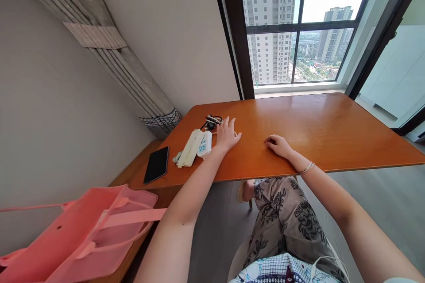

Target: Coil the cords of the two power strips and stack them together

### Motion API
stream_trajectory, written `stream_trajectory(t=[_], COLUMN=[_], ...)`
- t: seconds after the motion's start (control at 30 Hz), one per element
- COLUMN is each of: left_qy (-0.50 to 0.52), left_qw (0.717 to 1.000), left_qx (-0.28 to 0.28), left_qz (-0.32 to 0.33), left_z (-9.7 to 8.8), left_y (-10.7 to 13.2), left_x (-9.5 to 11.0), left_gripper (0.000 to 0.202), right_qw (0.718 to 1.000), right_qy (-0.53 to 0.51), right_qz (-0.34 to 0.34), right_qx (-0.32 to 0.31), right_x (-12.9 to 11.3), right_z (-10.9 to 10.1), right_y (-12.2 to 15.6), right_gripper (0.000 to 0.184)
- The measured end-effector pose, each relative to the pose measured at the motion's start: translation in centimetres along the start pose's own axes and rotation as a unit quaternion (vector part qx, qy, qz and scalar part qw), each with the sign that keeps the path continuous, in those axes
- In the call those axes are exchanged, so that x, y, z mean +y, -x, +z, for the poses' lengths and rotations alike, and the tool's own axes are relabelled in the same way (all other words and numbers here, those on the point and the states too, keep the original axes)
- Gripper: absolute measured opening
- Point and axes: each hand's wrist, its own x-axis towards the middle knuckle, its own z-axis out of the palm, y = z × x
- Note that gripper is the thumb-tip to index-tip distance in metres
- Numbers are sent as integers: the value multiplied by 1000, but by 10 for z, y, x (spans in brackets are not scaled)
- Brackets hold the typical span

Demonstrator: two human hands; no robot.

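Observation:
My left hand is stretched over the wooden table, fingers apart, at the right end of a small bundle of dark and white cables. Whether the fingertips touch the cables I cannot tell. Just below and left of that hand lies a white power strip with blue-green sockets. A cream-coloured flat, long object lies against it. My right hand rests on the tabletop with its fingers curled in, and I see nothing held in it.
A black tablet or phone lies at the left end of the table. A pink bag with straps stands at the lower left. Behind the table are a window and a tied curtain.

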Motion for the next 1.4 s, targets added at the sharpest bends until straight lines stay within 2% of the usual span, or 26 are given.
stream_trajectory(t=[0.17, 0.3, 0.43, 0.57, 0.73, 1.0, 1.2, 1.3, 1.4], left_qy=[163, 247, 270, 266, 266, 268, 286, 308, 323], left_qw=[985, 963, 957, 960, 960, 960, 955, 949, 944], left_qx=[38, 66, 61, 49, 36, 18, 11, 14, 18], left_qz=[50, 87, 85, 77, 83, 81, 73, 70, 68], left_z=[38, 55, 60, 58, 57, 58, 60, 62, 65], left_y=[-2, 2, 11, 15, 15, 15, 15, 15, 14], left_x=[56, 76, 73, 71, 74, 72, 73, 72, 71], left_gripper=[55, 38, 30, 27, 28, 26, 28, 31, 30], right_qw=[998, 995, 992, 992, 996, 997, 999, 998, 996], right_qy=[-56, -76, -77, -76, -53, 66, 32, 38, 27], right_qz=[5, 19, 41, 44, 42, 27, 9, 32, 55], right_qx=[21, 61, 95, 96, 66, 7, -12, 28, 65], right_x=[3, 8, 11, 11, 11, 10, 25, 37, 45], right_z=[1, -2, -6, -7, -6, -4, -35, -51, -55], right_y=[-2, -5, -5, -5, -4, -6, -27, -32, -31], right_gripper=[16, 19, 21, 21, 17, 13, 13, 13, 19])
